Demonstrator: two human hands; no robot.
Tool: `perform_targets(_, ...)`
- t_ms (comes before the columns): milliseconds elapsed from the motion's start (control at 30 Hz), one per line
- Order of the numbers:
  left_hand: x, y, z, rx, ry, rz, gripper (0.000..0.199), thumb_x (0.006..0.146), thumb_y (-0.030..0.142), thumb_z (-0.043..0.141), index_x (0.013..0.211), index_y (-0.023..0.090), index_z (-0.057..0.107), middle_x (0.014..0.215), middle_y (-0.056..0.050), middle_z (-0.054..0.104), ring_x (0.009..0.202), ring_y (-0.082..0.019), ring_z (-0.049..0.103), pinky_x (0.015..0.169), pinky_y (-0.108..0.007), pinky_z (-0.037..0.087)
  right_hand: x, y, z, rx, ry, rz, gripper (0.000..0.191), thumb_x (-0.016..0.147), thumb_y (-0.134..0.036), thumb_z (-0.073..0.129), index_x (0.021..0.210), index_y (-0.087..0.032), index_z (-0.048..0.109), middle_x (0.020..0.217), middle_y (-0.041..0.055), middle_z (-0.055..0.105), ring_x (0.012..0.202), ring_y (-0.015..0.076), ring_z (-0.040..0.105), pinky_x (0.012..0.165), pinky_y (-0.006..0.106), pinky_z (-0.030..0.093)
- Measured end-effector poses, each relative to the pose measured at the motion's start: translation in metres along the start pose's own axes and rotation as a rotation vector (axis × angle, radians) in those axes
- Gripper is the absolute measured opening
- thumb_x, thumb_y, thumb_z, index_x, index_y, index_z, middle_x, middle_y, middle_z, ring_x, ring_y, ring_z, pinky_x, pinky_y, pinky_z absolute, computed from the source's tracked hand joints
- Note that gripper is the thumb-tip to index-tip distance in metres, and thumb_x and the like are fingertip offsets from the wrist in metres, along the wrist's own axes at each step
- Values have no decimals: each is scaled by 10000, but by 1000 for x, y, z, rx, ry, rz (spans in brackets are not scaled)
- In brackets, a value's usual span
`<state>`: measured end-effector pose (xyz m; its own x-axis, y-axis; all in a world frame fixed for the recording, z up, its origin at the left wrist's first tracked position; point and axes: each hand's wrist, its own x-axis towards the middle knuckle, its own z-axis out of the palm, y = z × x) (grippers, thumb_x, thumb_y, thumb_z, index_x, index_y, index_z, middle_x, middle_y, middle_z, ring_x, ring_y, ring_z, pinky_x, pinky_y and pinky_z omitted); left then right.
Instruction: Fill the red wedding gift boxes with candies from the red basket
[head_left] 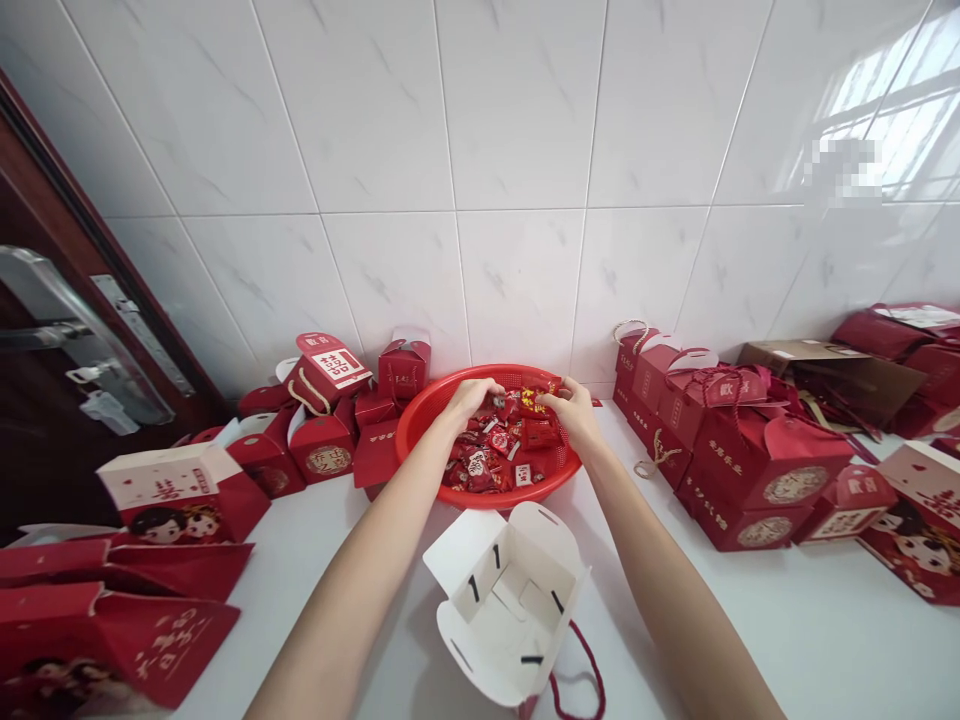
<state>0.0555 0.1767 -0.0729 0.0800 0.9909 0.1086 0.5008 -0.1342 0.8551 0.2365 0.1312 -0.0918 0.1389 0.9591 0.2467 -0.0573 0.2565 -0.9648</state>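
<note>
Red-wrapped candies lie loose in a red plastic basket against the wall. Over its far side, my right hand pinches a red candy packet with yellow lettering. My left hand is at the back left of the basket, its fingers drawn together among the wrappers; what they grip, if anything, is too small to make out. Between my forearms stands a gift box, flaps up, its white inside bare apart from black cord ends. A dark red cord handle hangs at its right side.
Closed red gift boxes are stacked on the right, beside an open brown-lined box. More red boxes crowd the left, with larger red bags nearer me. A dark door with a metal handle borders the left; the white-tiled wall rises behind.
</note>
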Motion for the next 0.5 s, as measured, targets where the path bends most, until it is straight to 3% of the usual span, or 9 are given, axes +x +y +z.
perform_targets(167, -5, -4, 6, 313, -88, 50, 242, 728, 194, 569, 872, 181, 764, 972, -73, 783, 984, -256, 692, 867, -312, 523, 2, 1, 1, 70, 18, 11, 338, 584, -333, 699, 872, -187, 599, 877, 59, 724, 799, 224, 667, 701, 324, 519)
perform_targets(300, -13, -5, 8, 532, -256, 68, 373, 646, 73, 627, 946, 227, 788, 1061, -53, 782, 1047, -257, 695, 920, -300, 512, 2, 1, 1, 103, 44, 4, 319, 565, -329, 712, 830, -189, 601, 836, 47, 719, 790, 220, 657, 703, 322, 515)
perform_targets(400, -16, -4, 14, 656, -332, 61, 434, 547, 39, 727, 922, 248, 794, 1136, -82, 765, 1105, -330, 675, 968, -387, 496, 2, 1, 1, 122, 70, -4, 294, 564, -323, 717, 803, -193, 606, 816, 34, 715, 799, 216, 652, 721, 325, 514)
perform_targets(500, -14, -5, 25, 711, -346, 62, 420, 402, 9, 822, 758, 226, 776, 1044, -120, 779, 1161, -414, 628, 1048, -499, 419, 3, 2, 1, 144, 99, -5, 289, 559, -323, 722, 793, -195, 611, 794, 26, 706, 790, 212, 646, 721, 327, 510)
